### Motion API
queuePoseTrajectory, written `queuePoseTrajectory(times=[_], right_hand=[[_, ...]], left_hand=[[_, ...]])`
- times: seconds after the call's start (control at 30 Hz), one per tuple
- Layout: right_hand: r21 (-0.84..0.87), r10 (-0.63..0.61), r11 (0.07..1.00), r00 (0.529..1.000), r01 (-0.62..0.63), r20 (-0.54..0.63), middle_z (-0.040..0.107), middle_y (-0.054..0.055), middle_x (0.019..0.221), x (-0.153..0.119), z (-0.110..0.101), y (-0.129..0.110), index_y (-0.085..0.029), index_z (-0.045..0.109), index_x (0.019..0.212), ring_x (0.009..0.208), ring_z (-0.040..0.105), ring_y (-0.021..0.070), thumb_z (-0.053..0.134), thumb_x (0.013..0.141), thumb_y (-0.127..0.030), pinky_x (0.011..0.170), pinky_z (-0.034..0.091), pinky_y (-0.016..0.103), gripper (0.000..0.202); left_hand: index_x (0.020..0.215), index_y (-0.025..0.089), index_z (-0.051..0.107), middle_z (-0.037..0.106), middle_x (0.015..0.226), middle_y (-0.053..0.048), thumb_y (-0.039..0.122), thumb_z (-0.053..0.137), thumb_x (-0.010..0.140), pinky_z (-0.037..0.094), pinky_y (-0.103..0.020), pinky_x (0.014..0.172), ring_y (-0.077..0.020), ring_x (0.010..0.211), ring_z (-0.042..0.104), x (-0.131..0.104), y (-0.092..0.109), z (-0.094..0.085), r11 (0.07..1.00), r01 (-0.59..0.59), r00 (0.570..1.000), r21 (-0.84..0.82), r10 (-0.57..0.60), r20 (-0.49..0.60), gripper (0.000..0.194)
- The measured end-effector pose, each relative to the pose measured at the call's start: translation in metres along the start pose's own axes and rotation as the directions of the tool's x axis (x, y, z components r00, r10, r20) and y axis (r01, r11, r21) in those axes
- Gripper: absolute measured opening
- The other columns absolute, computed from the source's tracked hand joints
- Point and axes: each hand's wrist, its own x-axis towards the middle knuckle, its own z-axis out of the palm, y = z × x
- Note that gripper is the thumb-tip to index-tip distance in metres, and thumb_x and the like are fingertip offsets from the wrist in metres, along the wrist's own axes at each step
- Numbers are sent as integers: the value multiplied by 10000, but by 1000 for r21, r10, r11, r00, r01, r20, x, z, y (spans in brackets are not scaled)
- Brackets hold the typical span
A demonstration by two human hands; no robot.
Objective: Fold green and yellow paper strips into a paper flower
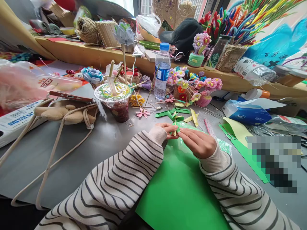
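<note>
A small folded paper flower [175, 131] in green and yellow is pinched between my two hands, above the near side of the table. My left hand [166, 129] grips it from the left, thumb and fingers pressed together. From the right, the fingertips of my right hand [198, 140] close on its other side. My fingers hide part of the folds. Just beyond lie green folded paper strips [164, 113] and yellow folded strips [194, 117]. Under my right forearm spreads a large green paper sheet [179, 195].
To the left stand a lidded drink cup [120, 108] and a bag [64, 111] with a phone [72, 96] on it. A water bottle [162, 72] and flower crafts [187, 83] are behind. Scissors [229, 136] and a tissue pack [244, 111] lie to the right.
</note>
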Motion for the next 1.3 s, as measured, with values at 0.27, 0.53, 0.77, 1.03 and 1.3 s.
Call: queuePoseTrajectory(times=[0.27, 0.53, 0.77, 1.03, 1.3], right_hand=[[45, 65, 997, 998, -66, 27, 669, 58, 808, -3, 3, -1, -109, 588, 867, 774, 614, 165, 556, 695, -84, 692, 522, 264, 177], [158, 218, 966, 974, -206, -65, 653, 83, 801, 1, 9, -2, -128, 569, 888, 782, 599, 140, 510, 676, -28, 707, 516, 245, 241], [139, 235, 965, 968, -223, -83, 645, 132, 863, -7, 13, -1, -111, 571, 931, 814, 604, 160, 516, 694, -64, 703, 521, 245, 248], [178, 146, 974, 989, -142, -9, 652, 128, 832, -4, 8, 5, -100, 571, 903, 806, 605, 162, 493, 724, -71, 678, 524, 248, 198], [267, 184, 946, 983, -181, 13, 633, 111, 809, -2, 10, 5, -108, 547, 956, 780, 586, 156, 501, 716, -70, 663, 506, 262, 247]], left_hand=[[545, 110, 428, 515, 393, 21, 107, 597, 644, 424, -150, 380, -56, 350, 504, 1, -2, 0, 998, -57, 998, 14, 57, -27, 196], [566, 108, 436, 539, 435, 20, 107, 594, 647, 499, -219, 506, -79, 444, 559, 2, -2, 1, 997, -69, 997, 35, 70, -36, 178], [564, 113, 430, 542, 456, 7, 124, 592, 653, 507, -262, 568, -108, 504, 588, 0, -3, 2, 999, -50, 998, 11, 50, -25, 185], [592, 111, 470, 573, 474, -21, 107, 553, 671, 499, -242, 566, -110, 485, 585, -2, 3, 1, 994, 77, 997, 72, -75, -28, 115], [587, 119, 505, 573, 466, -16, 127, 583, 636, 498, -231, 566, -113, 473, 586, 0, 2, -2, 991, 123, 992, 48, -123, -10, 92]])
